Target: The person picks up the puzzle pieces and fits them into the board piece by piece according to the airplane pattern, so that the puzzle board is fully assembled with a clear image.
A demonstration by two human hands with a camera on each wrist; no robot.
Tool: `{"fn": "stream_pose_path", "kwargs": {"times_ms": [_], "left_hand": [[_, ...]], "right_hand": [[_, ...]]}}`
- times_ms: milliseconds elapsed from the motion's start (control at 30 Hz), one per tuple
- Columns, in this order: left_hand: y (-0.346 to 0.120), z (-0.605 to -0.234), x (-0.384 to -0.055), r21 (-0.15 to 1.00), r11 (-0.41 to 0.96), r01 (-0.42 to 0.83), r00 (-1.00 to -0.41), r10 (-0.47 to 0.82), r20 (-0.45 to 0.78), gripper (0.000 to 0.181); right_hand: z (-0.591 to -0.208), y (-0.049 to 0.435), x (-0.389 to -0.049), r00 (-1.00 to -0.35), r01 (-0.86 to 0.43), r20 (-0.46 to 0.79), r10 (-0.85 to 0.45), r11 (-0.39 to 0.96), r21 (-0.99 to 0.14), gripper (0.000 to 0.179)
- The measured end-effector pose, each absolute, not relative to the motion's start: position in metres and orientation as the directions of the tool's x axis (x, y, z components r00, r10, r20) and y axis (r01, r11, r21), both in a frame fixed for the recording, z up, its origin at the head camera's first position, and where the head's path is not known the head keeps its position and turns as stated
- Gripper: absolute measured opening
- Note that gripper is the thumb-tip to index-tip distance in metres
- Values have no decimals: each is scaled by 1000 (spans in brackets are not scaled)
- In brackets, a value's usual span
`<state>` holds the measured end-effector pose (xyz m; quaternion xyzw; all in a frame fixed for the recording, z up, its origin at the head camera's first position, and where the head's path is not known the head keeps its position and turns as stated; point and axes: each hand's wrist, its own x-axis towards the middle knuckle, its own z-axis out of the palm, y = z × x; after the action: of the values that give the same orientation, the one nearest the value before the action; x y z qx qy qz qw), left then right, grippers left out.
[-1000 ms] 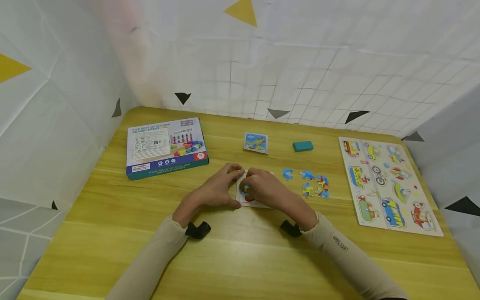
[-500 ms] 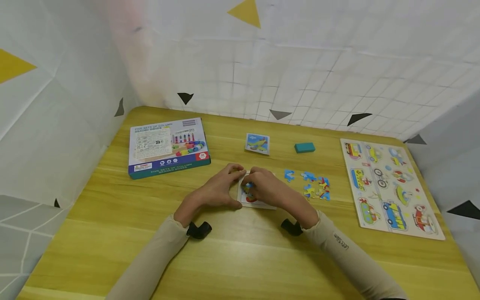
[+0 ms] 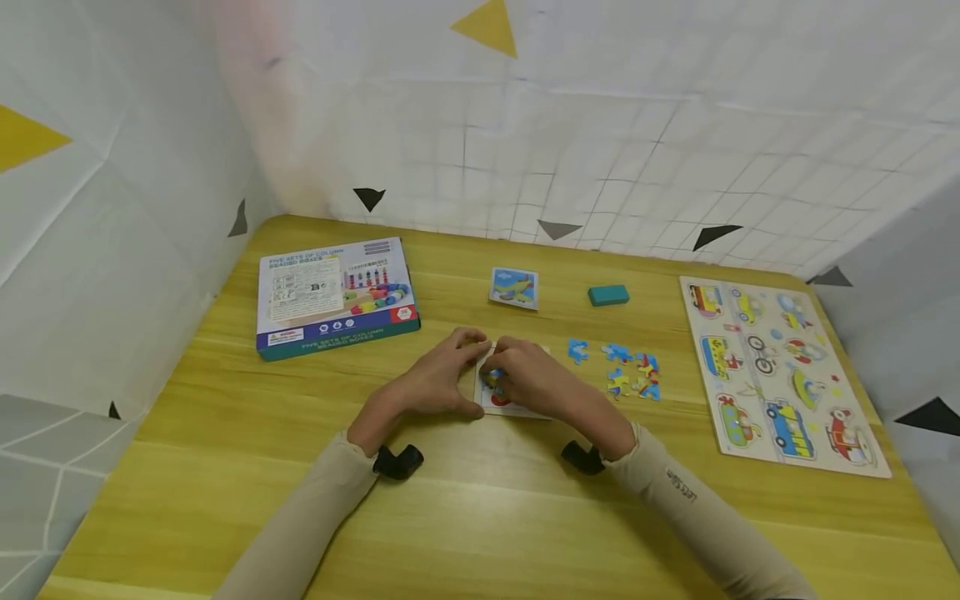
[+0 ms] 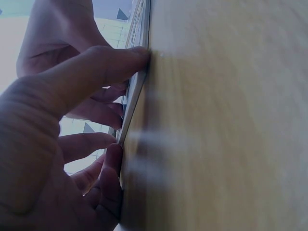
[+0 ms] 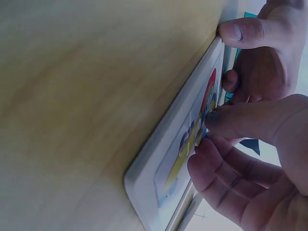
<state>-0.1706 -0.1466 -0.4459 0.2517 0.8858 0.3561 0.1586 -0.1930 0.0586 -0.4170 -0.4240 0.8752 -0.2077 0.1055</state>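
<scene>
A small square puzzle board [image 3: 529, 412] with a pale rim lies in the middle of the table, partly hidden by both hands. My left hand [image 3: 433, 382] grips its left side, thumb at the near corner and fingers further back along the edge. Over the board, my right hand [image 3: 531, 377] pinches a small puzzle piece [image 5: 200, 135] between thumb and fingers, down at the board's surface. Most of that piece is covered by the fingertips. A red and yellow picture shows on the board in the right wrist view. Several loose blue, yellow and red puzzle pieces [image 3: 617, 380] lie to the right.
Behind the board lies an airplane picture card [image 3: 514, 287], with a teal block [image 3: 608, 295] to its right. A bead toy box [image 3: 337, 296] sits at the back left. A large wooden vehicle puzzle [image 3: 780, 375] lies at the right. White sheeting [image 3: 570, 125] rises behind the table.
The right fingers shift very slightly over the board. The left hand stays on its edge, and the loose pieces lie as before. The head view shifts a little.
</scene>
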Motion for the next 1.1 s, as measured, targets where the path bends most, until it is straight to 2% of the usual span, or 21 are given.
{"fn": "stream_pose_path", "kwargs": {"times_ms": [200,400,700,1100], "left_hand": [[-145,-447,-169,724,608,326,-823,559,-98,100],[-142,-448,-169,721,617,315,-824,555,-114,101],[-142,-443,-169,703,644,302,-831,539,-136,101],[-144,-444,-169,701,650,295,-837,530,-139,101]], "right_hand": [[-418,60,-189,-636,-693,-6,-772,574,-437,28],[-414,68,-184,-646,-719,69,-761,575,-390,20],[-406,95,-180,-694,-689,102,-712,617,-381,23],[-406,128,-173,-718,-682,149,-680,644,-347,26]]}}
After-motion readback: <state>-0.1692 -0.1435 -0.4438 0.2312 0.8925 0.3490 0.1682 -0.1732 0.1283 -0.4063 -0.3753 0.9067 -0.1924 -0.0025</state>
